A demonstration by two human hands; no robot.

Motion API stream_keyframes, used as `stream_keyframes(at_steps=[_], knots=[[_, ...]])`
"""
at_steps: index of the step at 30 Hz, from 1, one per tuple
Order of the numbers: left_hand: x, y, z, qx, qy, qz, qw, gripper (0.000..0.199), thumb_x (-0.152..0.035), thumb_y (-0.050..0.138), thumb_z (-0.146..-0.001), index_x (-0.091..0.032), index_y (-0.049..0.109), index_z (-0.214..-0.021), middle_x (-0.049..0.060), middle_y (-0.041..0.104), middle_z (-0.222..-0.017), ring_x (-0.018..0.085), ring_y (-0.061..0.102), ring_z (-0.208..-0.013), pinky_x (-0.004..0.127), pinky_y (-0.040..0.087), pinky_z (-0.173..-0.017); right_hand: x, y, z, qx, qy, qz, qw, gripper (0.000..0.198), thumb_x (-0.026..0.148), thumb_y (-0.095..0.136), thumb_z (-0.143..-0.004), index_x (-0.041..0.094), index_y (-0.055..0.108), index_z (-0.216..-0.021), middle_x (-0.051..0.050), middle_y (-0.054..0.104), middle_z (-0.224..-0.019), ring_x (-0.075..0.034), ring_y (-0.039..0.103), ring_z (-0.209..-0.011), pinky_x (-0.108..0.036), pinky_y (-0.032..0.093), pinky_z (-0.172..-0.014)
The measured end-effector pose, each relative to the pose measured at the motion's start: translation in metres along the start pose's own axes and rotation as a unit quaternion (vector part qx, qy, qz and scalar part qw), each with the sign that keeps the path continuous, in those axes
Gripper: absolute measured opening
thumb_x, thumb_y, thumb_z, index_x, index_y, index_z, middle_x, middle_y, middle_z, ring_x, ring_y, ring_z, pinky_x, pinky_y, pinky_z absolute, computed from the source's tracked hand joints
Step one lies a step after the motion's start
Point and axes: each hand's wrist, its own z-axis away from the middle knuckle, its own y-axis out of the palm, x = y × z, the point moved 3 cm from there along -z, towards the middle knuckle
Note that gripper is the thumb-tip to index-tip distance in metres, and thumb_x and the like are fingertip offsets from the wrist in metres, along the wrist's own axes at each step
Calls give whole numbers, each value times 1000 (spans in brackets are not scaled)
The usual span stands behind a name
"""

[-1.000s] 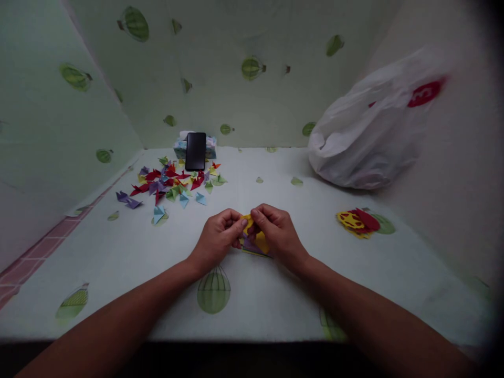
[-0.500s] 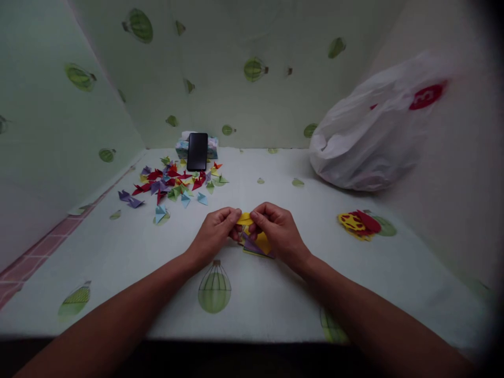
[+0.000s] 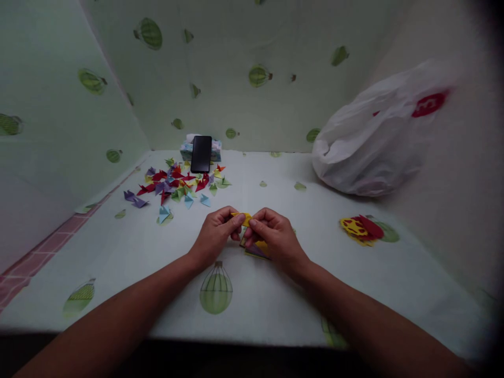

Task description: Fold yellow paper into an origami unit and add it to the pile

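Between my two hands, just above the table, is a small folded piece of yellow paper (image 3: 247, 218). My left hand (image 3: 217, 231) pinches its left end between thumb and fingers. The thumb and fingers of my right hand (image 3: 275, 236) are closed on its right end. Below my hands lies a small stack of coloured paper (image 3: 258, 250), with purple and yellow showing; my right hand hides part of it. Farther back on the left is a loose heap of folded paper birds (image 3: 173, 184) in red, purple, green, yellow, orange and light blue.
A black phone (image 3: 201, 154) leans on a tissue box (image 3: 186, 150) behind the heap. At the back right stands a bulging white plastic bag (image 3: 366, 142). Red and yellow cut-out pieces (image 3: 360, 229) lie to the right on the white tablecloth (image 3: 157, 304) printed with green balloons.
The yellow paper has turned between my fingers, and a pointed end now sticks out over my left fingers. Both hands stay closed on it. The whole view has shifted slightly.
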Motion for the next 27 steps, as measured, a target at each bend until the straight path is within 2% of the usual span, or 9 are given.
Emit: stream_keyframes(at_steps=[6, 12, 18, 20, 22, 24, 27], knots=[[3, -4, -3, -30, 2, -24, 999, 21, -36, 71, -82, -16, 65, -81, -3, 62, -70, 9, 56, -59, 21, 45, -58, -8, 1, -1, 4, 19, -26, 999, 26, 37, 72, -82, 19, 53, -81, 0, 71, -68, -13, 67, -54, -26, 52, -57], [4, -6, -1, -50, 8, -45, 998, 28, -40, 66, -86, -15, 65, -75, -1, 61, -57, 11, 56, -54, 23, 46, -58, -1, 4, 1, 13, -9, 3, 1000, 23, 35, 69, -84, 19, 53, -80, 0, 71, -68, -14, 68, -54, -27, 53, -58], [8, -6, -6, -14, -10, -22, 1000, 34, -45, 61, -89, -15, 63, -75, 0, 62, -61, 13, 59, -57, 25, 49, -59, -5, 0, -2, 13, 2, 14, 1000, 22, 35, 68, -85, 19, 53, -81, 1, 71, -65, -15, 69, -53, -27, 53, -57], [7, -6, -6, -9, -16, -31, 999, 28, -42, 68, -84, -15, 64, -81, -1, 63, -62, 12, 59, -57, 23, 48, -58, -7, -1, -3, 15, 7, 18, 1000, 24, 37, 69, -84, 19, 53, -80, 1, 70, -64, -14, 67, -52, -27, 53, -55], [5, -6, -5, -7, -21, -44, 999, 27, -39, 74, -80, -14, 64, -74, -2, 62, -58, 11, 57, -54, 21, 45, -55, -8, 0, -3, 21, 11, 26, 999, 25, 37, 69, -84, 19, 54, -78, 1, 70, -63, -13, 66, -51, -26, 53, -54], [1, -5, -4, -10, -15, -48, 999, 27, -36, 73, -80, -14, 62, -68, -1, 62, -55, 10, 56, -53, 21, 44, -54, -6, 0, -3, 28, 7, 40, 999, 25, 37, 68, -85, 18, 54, -78, 1, 70, -64, -13, 66, -50, -26, 53, -55], [-2, -4, -1, -15, 9, -52, 998, 21, -31, 68, -85, -15, 64, -72, -1, 65, -59, 11, 59, -56, 21, 46, -57, 1, -1, -2, 31, -14, 71, 997, 22, 36, 66, -87, 19, 55, -79, 0, 70, -65, -14, 67, -52, -27, 54, -56]])
